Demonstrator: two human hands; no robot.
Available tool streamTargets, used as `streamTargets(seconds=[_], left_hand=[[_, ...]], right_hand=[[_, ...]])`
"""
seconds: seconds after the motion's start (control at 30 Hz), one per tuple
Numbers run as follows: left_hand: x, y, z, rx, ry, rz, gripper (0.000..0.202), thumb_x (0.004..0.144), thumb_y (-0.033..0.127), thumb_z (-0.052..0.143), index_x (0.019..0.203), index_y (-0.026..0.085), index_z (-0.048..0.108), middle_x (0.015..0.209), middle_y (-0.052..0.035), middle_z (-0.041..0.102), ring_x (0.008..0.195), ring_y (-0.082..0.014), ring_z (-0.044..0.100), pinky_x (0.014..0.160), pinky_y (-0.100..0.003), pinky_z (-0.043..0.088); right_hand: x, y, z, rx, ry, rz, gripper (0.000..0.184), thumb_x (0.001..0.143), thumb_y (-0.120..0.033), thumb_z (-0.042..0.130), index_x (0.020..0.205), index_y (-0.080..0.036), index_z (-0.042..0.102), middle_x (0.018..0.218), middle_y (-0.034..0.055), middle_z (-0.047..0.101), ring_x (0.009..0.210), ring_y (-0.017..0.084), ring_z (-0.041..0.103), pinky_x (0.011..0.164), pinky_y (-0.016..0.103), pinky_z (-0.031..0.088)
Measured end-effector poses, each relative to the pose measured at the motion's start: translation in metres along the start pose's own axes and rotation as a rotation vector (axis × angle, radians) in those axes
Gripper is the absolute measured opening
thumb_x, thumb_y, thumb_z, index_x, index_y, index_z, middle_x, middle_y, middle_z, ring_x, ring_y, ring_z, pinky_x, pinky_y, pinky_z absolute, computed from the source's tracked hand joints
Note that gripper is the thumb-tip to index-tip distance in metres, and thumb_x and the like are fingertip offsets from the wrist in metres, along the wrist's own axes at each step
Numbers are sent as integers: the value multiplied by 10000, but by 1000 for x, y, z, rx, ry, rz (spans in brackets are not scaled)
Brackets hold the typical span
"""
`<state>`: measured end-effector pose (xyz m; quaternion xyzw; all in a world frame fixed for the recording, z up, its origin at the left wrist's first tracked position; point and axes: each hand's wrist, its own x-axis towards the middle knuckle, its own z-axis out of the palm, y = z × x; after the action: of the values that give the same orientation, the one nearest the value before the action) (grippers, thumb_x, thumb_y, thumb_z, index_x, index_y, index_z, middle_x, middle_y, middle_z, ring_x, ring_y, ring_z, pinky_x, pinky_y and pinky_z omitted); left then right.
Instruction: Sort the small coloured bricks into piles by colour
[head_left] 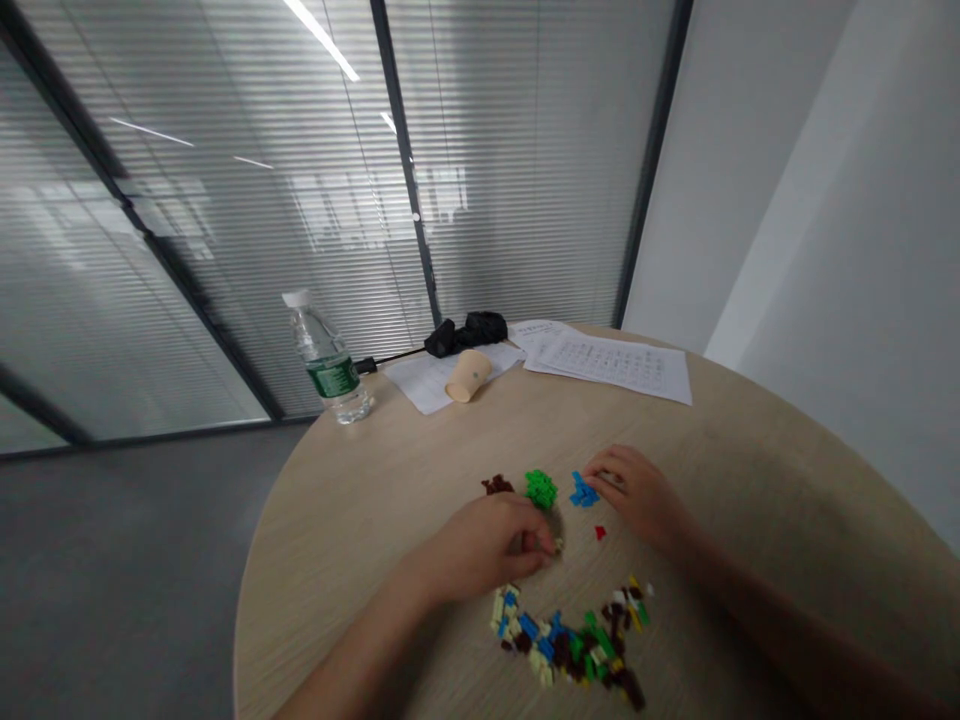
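Near the lower middle of the frame, the left hand (484, 548) was curled shut into a pinch beside a cluster of green plastic bricks (541, 489), its fingertips low on a round light-wood table (360, 510); whether they gripped a brick was hidden. The right hand (636, 497) lay loosely half-curled, its fingers (611, 468) just beside a cluster of blue bricks (583, 491), and I cannot tell if it held anything. Brown bricks (497, 486) sat left of the green ones, a lone red brick (600, 533) lay below the blue, and a mixed pile of bricks (568, 640) curved below both hands. Toward the upper middle stood a water bottle (327, 360), with a paper cup (469, 375) on its side on loose printed sheets (611, 365).
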<state>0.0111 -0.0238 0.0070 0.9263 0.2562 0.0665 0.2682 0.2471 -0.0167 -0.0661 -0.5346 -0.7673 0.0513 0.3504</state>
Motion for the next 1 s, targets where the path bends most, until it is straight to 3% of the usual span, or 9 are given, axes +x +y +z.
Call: streamTargets(seconds=[0.27, 0.43, 0.73, 1.0], left_hand=[[-1, 0, -3, -37, -14, -7, 104, 809, 134, 566, 869, 144, 650, 876, -34, 659, 804, -145, 594, 720, -230, 425], [-2, -1, -3, -53, -22, 27, 121, 757, 88, 592, 837, 148, 660, 816, -9, 636, 747, -122, 574, 686, -211, 415], [-2, 2, 6, -30, -143, 157, 100, 731, 124, 672, 796, 195, 695, 744, 11, 636, 711, -111, 564, 646, -204, 411], [1, 6, 8, 3, -128, 183, 141, 730, 113, 671, 820, 216, 703, 719, 21, 593, 674, -105, 544, 613, -200, 397]], right_hand=[[5, -1, 1, 24, -14, 4, 166, 850, -204, 535, 741, -176, 657, 769, 45, 649, 764, 190, 591, 717, 323, 459], [4, -5, -6, 52, 25, 15, 192, 882, -217, 481, 829, -173, 659, 830, 65, 660, 794, 191, 603, 717, 324, 477], [-12, -46, -30, 75, 29, -254, 165, 873, -164, 484, 825, -200, 637, 781, 53, 653, 776, 185, 581, 709, 314, 470], [-13, -41, -19, 93, -21, -297, 138, 882, -181, 510, 836, -197, 640, 771, 44, 645, 779, 177, 570, 729, 307, 460]])
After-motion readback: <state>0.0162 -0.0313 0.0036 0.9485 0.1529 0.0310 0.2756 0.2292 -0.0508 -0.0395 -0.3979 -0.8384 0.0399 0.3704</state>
